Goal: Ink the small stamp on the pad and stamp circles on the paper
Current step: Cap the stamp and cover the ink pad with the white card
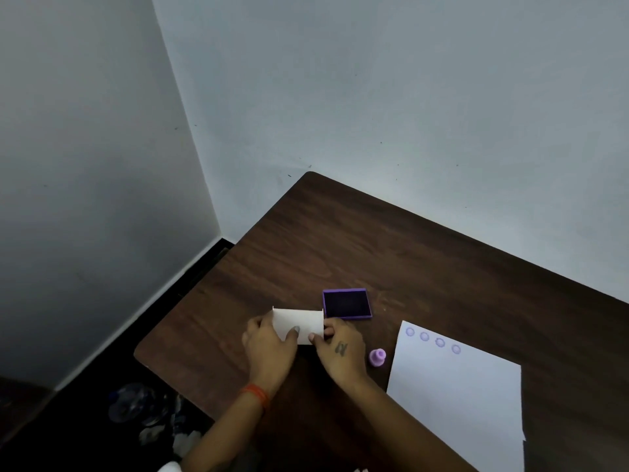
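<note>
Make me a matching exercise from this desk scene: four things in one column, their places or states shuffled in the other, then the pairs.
1. ink pad
2. small stamp
3. paper
4. white card

A. held in both hands
B. open, beyond the card
C. bears four circles along its top edge
D. stands free between right hand and paper

Pairs: 1-B, 2-D, 3-C, 4-A

Views: one, head-worn, wide-angle.
Vantage: above the near edge of the table (391, 253), at the person's head.
Facing: forward and down, toward the room corner.
Nearness: arm's reach; forearms enter from the bottom edge.
Overlap: none, single view.
</note>
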`<action>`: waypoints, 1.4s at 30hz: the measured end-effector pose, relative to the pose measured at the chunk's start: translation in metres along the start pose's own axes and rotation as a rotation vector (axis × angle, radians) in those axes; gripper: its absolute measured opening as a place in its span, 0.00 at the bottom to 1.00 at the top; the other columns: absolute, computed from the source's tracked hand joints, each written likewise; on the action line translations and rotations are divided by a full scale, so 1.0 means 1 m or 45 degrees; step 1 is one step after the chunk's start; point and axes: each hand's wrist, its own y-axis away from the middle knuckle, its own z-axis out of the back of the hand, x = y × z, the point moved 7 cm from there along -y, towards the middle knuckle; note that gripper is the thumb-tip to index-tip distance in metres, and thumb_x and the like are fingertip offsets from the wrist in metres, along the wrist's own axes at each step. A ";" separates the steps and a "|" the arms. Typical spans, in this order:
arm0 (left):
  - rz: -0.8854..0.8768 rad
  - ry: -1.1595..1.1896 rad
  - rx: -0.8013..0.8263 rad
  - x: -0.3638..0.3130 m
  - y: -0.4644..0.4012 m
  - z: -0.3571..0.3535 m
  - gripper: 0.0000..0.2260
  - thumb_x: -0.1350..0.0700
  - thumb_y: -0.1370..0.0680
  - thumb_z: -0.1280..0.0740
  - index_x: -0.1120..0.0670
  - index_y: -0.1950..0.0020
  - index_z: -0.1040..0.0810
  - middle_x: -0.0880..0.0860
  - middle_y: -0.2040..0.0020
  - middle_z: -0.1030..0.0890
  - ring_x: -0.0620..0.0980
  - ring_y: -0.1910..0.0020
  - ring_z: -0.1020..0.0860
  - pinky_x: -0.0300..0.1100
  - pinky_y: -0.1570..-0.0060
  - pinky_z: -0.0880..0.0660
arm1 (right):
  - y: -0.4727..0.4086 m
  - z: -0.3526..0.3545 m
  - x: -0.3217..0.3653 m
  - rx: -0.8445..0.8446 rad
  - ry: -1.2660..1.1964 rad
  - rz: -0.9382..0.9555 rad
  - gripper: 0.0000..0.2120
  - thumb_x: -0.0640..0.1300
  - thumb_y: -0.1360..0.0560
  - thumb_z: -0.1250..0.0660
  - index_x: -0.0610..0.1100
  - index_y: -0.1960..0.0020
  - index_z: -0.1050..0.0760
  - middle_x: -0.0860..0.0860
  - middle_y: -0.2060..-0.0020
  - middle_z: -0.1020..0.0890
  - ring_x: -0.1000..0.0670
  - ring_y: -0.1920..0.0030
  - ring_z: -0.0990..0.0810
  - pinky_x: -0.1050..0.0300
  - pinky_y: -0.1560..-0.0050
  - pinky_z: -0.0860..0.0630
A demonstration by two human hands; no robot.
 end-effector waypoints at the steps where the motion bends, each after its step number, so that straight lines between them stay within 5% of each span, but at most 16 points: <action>1: -0.021 0.001 -0.008 -0.008 0.000 -0.001 0.26 0.54 0.27 0.31 0.58 0.32 0.33 0.60 0.33 0.31 0.60 0.34 0.34 0.51 0.36 0.33 | 0.000 0.008 0.001 -0.044 -0.030 -0.001 0.14 0.45 0.29 0.30 0.45 0.44 0.24 0.47 0.44 0.20 0.50 0.45 0.22 0.65 0.52 0.30; 7: -0.093 0.107 0.047 -0.057 -0.005 -0.026 0.27 0.54 0.27 0.31 0.56 0.31 0.35 0.58 0.31 0.33 0.57 0.32 0.36 0.50 0.35 0.33 | -0.012 0.064 -0.003 -0.315 -0.151 -0.074 0.12 0.43 0.28 0.31 0.43 0.45 0.24 0.45 0.45 0.19 0.47 0.46 0.21 0.57 0.47 0.24; 11: -0.073 0.117 0.108 -0.069 -0.004 -0.051 0.28 0.54 0.27 0.31 0.57 0.31 0.36 0.59 0.31 0.33 0.58 0.32 0.36 0.50 0.34 0.34 | -0.021 0.084 -0.012 -0.399 -0.175 -0.089 0.09 0.41 0.28 0.31 0.42 0.48 0.24 0.45 0.48 0.18 0.51 0.53 0.22 0.69 0.61 0.29; 26: 0.065 0.055 0.106 -0.059 -0.002 -0.082 0.26 0.57 0.27 0.33 0.57 0.31 0.36 0.61 0.33 0.33 0.61 0.35 0.36 0.51 0.34 0.36 | -0.038 0.067 -0.034 -0.354 -0.021 -0.196 0.09 0.41 0.28 0.33 0.41 0.48 0.26 0.43 0.47 0.19 0.44 0.49 0.21 0.50 0.48 0.20; 42: 0.109 0.018 0.172 -0.057 -0.006 -0.093 0.26 0.56 0.27 0.33 0.57 0.31 0.36 0.60 0.32 0.34 0.60 0.33 0.37 0.52 0.33 0.34 | -0.042 0.067 -0.038 -0.328 -0.014 -0.229 0.11 0.39 0.27 0.34 0.38 0.46 0.26 0.41 0.46 0.20 0.44 0.46 0.21 0.51 0.45 0.22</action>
